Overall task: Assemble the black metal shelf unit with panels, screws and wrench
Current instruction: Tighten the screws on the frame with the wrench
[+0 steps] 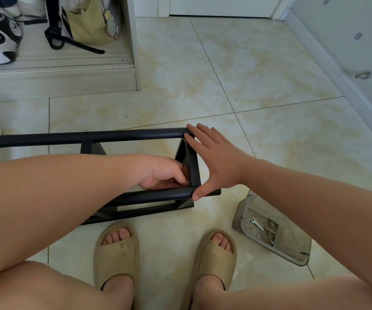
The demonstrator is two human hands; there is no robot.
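The black metal shelf frame (136, 135) lies on its side on the tiled floor, two round tubes running left to right with a black panel (193, 166) between them at the right end. My right hand (212, 157) lies spread and flat over that end, fingertips on the far tube and thumb on the near tube (153, 195). My left hand (165, 173) reaches inside the frame with fingers curled against the panel's inner face; what they hold is hidden. A small silver wrench (256, 223) and a few screws (270, 231) lie in a grey tray (243, 211).
The tray sits on the floor at my right, beside my right foot. My feet in tan slippers (115, 253) are just in front of the frame. A low cabinet ledge (57, 72) with shoes and a bag is at the far left; a wall runs along the right.
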